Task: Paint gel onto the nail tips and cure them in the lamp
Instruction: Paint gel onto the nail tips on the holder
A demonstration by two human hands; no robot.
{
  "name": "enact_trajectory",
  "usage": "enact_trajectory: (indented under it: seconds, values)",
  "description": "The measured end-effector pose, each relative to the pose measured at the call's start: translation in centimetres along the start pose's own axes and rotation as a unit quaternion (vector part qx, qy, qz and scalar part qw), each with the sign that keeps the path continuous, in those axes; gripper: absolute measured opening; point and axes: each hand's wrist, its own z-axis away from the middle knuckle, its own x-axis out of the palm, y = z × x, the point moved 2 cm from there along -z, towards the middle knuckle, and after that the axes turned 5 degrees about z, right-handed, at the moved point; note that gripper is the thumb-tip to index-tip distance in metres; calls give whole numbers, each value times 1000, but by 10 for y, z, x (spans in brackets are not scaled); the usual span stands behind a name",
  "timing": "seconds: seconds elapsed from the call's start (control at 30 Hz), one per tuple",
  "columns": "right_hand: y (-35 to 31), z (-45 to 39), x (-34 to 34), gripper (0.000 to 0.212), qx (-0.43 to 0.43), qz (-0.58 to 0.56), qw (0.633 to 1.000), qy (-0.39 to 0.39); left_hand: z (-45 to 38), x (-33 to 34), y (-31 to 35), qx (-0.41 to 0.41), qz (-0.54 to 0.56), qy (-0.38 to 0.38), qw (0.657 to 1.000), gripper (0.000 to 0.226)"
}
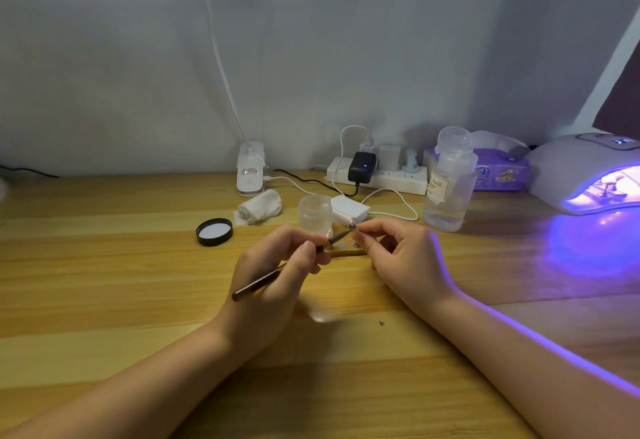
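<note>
The left hand (277, 265) grasps the brush (277, 274) and the right hand (394, 255) pinches a small nail tip (352, 227) above the surface (104, 283) — held so lightly, it may slip under the bristles, or gel may smear the fingers (363, 243), before reaching the lit lamp (585, 175) far right.

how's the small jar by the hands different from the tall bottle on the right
The small jar is short and squat; the tall bottle stands much higher with a narrower neck. The jar is open, with a black lid lying on the table to its left; the bottle is capped. The bottle carries a label; the jar shows none. Both are clear and upright.
</note>
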Motion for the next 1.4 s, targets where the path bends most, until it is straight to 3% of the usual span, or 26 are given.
enact_trajectory:
  seconds: [0.23, 0.6, 0.8, 1.13, 1.4]
  values:
    - [1, 0, 1, 15, 7, -7, 1000, 2, -1, 0, 1, 15, 45, 14, 999, 27]
    - [2, -1, 3, 18, -3, -28, 1000, -13, -3, -3, -2, 9, -24, 40, 999, 28]
    - [5, -1, 3, 13, 1, -18, 1000, -3, -2, 0, -1, 20, -49, 11, 999, 30]
    - [5, -2, 3, 13, 10, -6, 1000, 0, -1, -2, -1, 12, 22, 1, 1000, 30]
    - [2, -1, 2, 13, -2, 7, 1000, 6, -2, 1, 2, 30, -37, 10, 999, 31]
